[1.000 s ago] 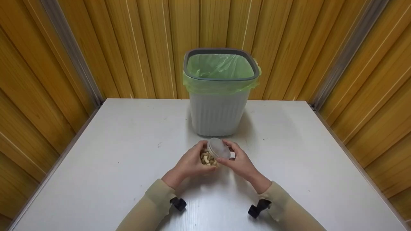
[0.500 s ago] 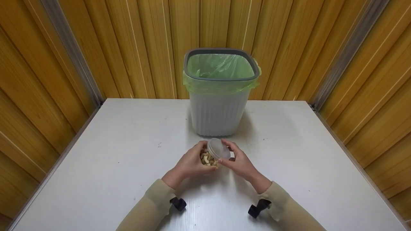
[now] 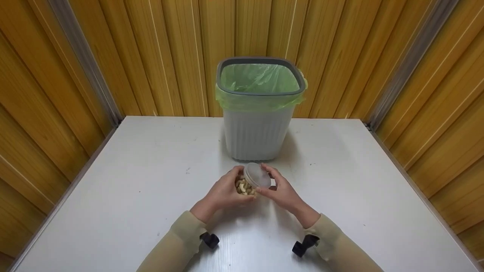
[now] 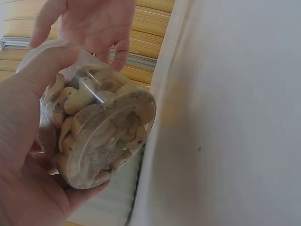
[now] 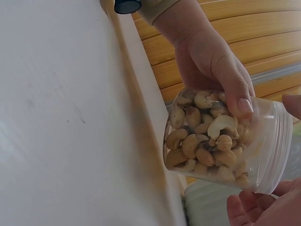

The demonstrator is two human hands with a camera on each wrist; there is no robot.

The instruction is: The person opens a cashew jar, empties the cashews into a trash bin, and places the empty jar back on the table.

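A clear plastic jar (image 3: 245, 186) of cashews is tilted between the two hands, in front of the bin. My left hand (image 3: 224, 192) grips the jar's body, thumb on the near side and fingers round the far side. On the round translucent lid (image 3: 258, 175), my right hand (image 3: 283, 192) holds the rim between thumb and fingers. The lid sits on the jar's mouth, facing up and to the right. In the left wrist view the jar's base (image 4: 115, 141) points toward the camera, and cashews (image 5: 207, 136) fill most of the jar in the right wrist view.
A grey waste bin (image 3: 257, 132) with a dark rim and a green liner (image 3: 261, 77) stands at the back middle of the white table (image 3: 113, 189), just beyond the hands. Wood-patterned panels (image 3: 181, 56) enclose the table at the back and sides.
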